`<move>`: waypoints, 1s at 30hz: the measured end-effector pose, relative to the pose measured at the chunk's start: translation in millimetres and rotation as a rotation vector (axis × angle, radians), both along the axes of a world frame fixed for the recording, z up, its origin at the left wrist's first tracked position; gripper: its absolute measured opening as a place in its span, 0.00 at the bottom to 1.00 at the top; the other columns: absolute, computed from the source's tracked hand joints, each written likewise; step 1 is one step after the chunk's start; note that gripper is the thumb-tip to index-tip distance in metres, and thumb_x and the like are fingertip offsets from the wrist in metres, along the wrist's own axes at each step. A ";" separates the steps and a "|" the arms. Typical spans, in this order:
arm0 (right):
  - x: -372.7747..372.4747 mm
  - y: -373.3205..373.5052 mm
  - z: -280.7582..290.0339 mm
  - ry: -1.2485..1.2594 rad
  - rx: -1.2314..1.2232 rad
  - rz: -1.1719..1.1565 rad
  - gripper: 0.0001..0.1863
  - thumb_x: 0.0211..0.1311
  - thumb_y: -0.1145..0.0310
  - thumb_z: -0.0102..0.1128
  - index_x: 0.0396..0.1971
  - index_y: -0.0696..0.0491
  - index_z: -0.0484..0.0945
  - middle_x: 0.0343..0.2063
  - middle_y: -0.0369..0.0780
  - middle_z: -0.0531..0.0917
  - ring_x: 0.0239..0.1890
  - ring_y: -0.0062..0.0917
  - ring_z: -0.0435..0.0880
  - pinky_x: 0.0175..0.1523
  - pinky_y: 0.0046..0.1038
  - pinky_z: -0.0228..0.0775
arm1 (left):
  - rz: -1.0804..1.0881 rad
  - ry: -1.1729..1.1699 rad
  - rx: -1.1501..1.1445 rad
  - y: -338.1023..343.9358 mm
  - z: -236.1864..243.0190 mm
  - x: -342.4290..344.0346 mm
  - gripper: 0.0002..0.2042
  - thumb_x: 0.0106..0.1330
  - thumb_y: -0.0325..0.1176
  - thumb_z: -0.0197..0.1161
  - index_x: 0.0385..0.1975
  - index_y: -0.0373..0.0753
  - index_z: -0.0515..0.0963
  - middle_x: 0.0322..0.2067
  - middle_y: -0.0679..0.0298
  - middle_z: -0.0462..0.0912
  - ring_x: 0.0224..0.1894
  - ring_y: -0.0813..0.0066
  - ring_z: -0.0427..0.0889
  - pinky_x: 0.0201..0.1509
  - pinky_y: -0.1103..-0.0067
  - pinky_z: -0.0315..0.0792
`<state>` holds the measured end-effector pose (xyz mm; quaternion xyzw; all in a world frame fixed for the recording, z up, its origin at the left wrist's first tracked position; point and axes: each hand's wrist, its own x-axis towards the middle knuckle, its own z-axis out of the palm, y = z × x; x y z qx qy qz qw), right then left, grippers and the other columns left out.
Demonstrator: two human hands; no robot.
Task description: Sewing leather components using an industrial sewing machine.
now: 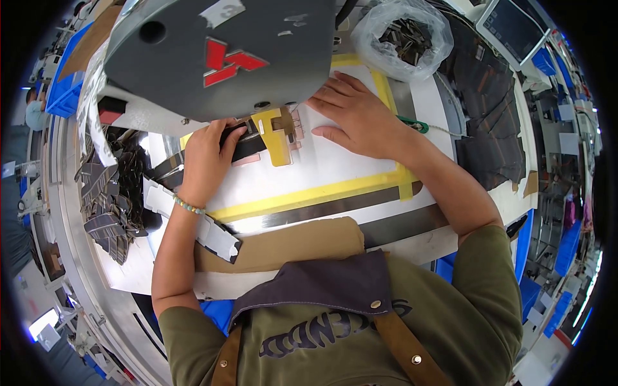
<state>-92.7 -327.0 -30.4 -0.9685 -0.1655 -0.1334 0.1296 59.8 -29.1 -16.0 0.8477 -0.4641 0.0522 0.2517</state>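
Observation:
A large dark grey machine head (219,58) with a red emblem, apparently a sewing machine, hangs over the work surface. Beneath it sits a yellow metal plate (273,136) with small copper-coloured parts (295,127) beside it. My left hand (209,148) is closed, thumb and fingers on a dark fabric strip (247,149) that runs under the left side of the plate. To the right of the plate, my right hand (353,117) lies palm down with fingers stretched out on the white surface (322,164). Its fingertips reach close to the machine head, with nothing visible in them.
Yellow tape (309,195) borders the white surface. On the left lies a pile of dark fabric pieces (111,199). A clear plastic bag (370,35) of dark pieces stands at the far right, near dark cloth (486,109) and a screen (513,29). Green-handled thread snips (413,124) lie beside my right wrist.

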 end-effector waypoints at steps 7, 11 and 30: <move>0.0 0.1 0.3 -0.025 0.038 0.000 0.33 0.77 0.54 0.65 0.73 0.58 0.75 0.76 0.40 0.75 0.80 0.40 0.68 0.84 0.49 0.57 | 0.053 0.588 0.167 8.3 6.3 21.1 0.11 0.74 0.37 0.75 0.48 0.38 0.90 0.40 0.61 0.94 0.32 0.75 0.82 0.44 0.77 0.79; 1.2 1.3 -0.8 -0.033 0.046 0.008 0.31 0.76 0.56 0.66 0.71 0.58 0.76 0.75 0.40 0.76 0.80 0.40 0.68 0.84 0.50 0.58 | 0.077 0.465 0.137 5.2 0.1 19.4 0.13 0.75 0.40 0.74 0.52 0.42 0.92 0.41 0.63 0.94 0.33 0.78 0.85 0.45 0.79 0.80; 3.0 4.5 6.3 -0.174 0.292 0.237 0.13 0.69 0.68 0.71 0.51 0.53 0.89 0.59 0.37 0.88 0.68 0.37 0.81 0.75 0.47 0.71 | 0.113 0.460 0.066 2.8 4.2 13.7 0.07 0.71 0.31 0.75 0.40 0.34 0.91 0.30 0.64 0.90 0.32 0.80 0.83 0.44 0.77 0.79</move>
